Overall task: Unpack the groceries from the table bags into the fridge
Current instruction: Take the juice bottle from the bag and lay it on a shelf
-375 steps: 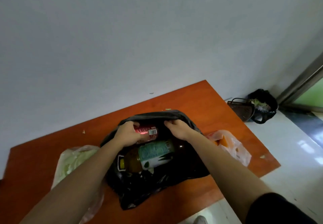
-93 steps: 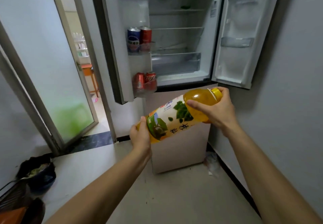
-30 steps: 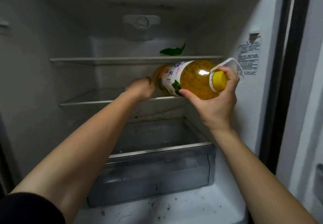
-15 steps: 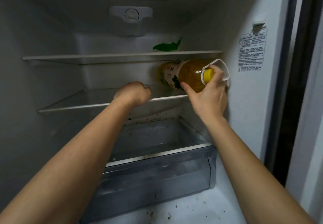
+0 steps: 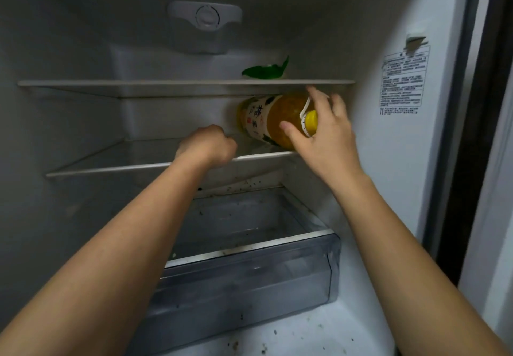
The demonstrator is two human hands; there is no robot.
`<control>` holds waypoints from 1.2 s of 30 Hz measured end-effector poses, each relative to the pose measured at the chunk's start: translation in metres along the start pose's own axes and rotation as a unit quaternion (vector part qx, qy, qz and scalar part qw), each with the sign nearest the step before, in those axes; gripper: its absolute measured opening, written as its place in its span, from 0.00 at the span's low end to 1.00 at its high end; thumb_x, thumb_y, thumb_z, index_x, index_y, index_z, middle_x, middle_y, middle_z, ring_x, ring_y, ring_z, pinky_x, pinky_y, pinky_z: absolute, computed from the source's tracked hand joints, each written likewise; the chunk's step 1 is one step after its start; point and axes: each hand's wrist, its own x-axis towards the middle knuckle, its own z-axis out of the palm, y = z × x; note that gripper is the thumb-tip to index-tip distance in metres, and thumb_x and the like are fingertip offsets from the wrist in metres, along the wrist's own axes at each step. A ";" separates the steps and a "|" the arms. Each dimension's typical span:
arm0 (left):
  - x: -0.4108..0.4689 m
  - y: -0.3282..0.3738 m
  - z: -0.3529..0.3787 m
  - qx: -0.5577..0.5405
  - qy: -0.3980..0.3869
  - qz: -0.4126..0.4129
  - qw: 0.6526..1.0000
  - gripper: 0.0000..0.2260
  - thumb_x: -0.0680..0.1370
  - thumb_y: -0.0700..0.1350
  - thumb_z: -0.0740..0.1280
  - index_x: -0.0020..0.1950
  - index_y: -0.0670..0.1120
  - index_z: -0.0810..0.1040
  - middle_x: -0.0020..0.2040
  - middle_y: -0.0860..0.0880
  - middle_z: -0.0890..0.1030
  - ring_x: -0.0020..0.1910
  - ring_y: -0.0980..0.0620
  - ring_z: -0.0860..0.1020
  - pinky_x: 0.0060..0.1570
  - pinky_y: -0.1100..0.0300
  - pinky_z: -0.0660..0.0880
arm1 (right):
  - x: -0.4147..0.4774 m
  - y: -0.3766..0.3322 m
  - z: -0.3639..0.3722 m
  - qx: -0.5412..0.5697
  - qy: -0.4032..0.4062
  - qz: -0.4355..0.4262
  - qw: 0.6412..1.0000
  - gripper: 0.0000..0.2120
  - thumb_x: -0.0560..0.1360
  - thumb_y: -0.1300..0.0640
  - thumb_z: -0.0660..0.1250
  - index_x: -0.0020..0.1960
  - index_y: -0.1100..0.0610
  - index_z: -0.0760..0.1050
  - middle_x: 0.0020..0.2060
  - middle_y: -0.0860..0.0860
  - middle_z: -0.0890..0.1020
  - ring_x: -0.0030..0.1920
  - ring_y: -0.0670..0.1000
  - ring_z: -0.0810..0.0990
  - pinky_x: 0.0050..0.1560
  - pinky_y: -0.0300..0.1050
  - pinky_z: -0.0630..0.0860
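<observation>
In the fridge (image 5: 402, 36), the bottle (image 5: 273, 118) lies on the shelf (image 5: 125, 165) (heavy, smooth, could roll), right hand (image 5: 323, 136) loosely spread at its neck, left hand (image 5: 209, 144) fisted, empty

The bottle's (image 5: 273, 118) cap end is partly covered by the right hand (image 5: 326, 139); sticker (image 5: 402, 83) print too small to read.

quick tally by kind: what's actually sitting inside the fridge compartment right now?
Orange drink bottle, lying on its side on the middle shelf, right hand on its cap end: 1
Green leaf on the top shelf: 1
Clear crisper drawer, no contents visible: 1
Total: 3
</observation>
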 end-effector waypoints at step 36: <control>-0.160 -0.038 0.087 0.028 0.271 0.092 0.958 0.20 0.82 0.53 0.56 0.69 0.46 0.75 0.74 0.40 0.69 0.76 0.41 0.63 0.74 0.36 0.55 | -0.140 0.057 0.040 -0.088 -0.058 -0.011 0.994 0.33 0.80 0.37 0.51 0.79 0.53 0.59 0.79 0.61 0.56 0.80 0.60 0.52 0.78 0.61 0.51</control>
